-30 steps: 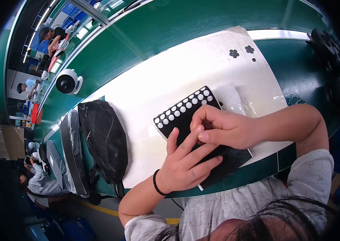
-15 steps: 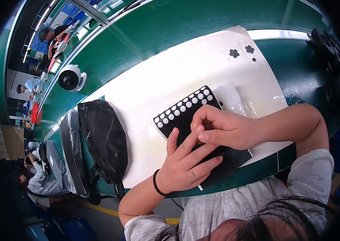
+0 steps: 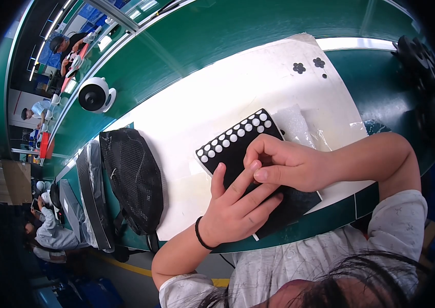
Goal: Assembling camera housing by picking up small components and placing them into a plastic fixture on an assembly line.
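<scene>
My left hand [image 3: 238, 211], with a black band at its wrist, hovers over the near part of a black sheet [image 3: 230, 164]. Its fingers are stretched and spread, and its index fingertip meets my right hand's thumb. My right hand [image 3: 293, 167] is closed in a pinch at that fingertip. Whatever is between its fingers, if anything, is too small or hidden to make out. Rows of white round dots [image 3: 234, 138] run along the sheet's far edge. Both hands cover much of the sheet's near right part.
Clear bubble wrap [image 3: 294, 123] lies beside the sheet on a white board [image 3: 197, 97]. Two black flower-shaped pieces [image 3: 299, 68] and a small black dot are at the far right. A black mesh bag [image 3: 133, 179] lies left; a white device with a black round front [image 3: 93, 97] stands beyond it.
My left ring and little fingers have drawn in slightly; the pinch stays in place. The white device at the upper left has shifted a little to the right and turned.
</scene>
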`<action>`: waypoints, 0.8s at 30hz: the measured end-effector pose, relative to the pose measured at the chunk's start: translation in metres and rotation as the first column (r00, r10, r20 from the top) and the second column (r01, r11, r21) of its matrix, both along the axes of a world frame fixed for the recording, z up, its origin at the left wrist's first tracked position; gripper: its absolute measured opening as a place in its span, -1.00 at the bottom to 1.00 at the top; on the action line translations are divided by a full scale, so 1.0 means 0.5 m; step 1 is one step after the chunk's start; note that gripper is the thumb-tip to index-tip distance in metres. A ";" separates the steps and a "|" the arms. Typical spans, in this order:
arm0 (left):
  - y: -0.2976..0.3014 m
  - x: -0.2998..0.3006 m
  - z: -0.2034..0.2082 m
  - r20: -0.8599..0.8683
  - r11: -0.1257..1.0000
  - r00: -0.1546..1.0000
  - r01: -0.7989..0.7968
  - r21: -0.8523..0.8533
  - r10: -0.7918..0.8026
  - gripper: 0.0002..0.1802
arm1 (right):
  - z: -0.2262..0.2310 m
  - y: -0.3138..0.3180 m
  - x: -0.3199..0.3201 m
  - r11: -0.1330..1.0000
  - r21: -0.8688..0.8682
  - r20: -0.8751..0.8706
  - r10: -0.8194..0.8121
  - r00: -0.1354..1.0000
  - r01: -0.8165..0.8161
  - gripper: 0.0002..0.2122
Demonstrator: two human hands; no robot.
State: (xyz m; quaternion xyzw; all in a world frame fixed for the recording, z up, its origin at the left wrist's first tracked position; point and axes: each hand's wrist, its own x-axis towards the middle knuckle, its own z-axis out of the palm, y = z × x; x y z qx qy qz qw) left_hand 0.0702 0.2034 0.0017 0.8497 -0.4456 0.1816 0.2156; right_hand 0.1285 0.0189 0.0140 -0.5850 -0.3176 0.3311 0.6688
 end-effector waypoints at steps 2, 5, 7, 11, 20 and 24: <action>-0.001 0.000 -0.001 0.008 1.000 1.000 -0.003 0.003 0.003 -0.76 | 0.001 0.000 0.000 1.000 -0.002 -0.009 0.004 1.000 -0.004 -0.85; 0.000 -0.001 0.001 0.021 1.000 1.000 -0.008 0.011 0.007 -0.76 | 0.000 -0.001 0.000 1.000 -0.001 -0.026 0.010 1.000 -0.010 -0.85; -0.001 0.000 0.002 0.026 1.000 1.000 -0.009 0.017 0.008 -0.76 | -0.003 0.000 0.000 1.000 0.004 -0.030 0.010 0.999 -0.010 -0.85; 0.000 -0.001 0.001 0.033 1.000 0.999 -0.014 0.022 0.013 -0.76 | -0.002 0.000 -0.001 1.000 0.015 -0.020 0.002 1.000 -0.002 -0.85; 0.000 -0.001 -0.002 0.021 1.000 1.000 -0.013 0.009 0.013 -0.74 | 0.000 0.000 0.000 0.999 -0.035 0.029 -0.012 1.000 0.013 -0.85; 0.000 -0.001 -0.001 0.020 1.000 1.000 -0.017 0.008 0.017 -0.75 | 0.001 0.000 0.000 0.999 -0.032 -0.001 -0.003 1.000 0.003 -0.85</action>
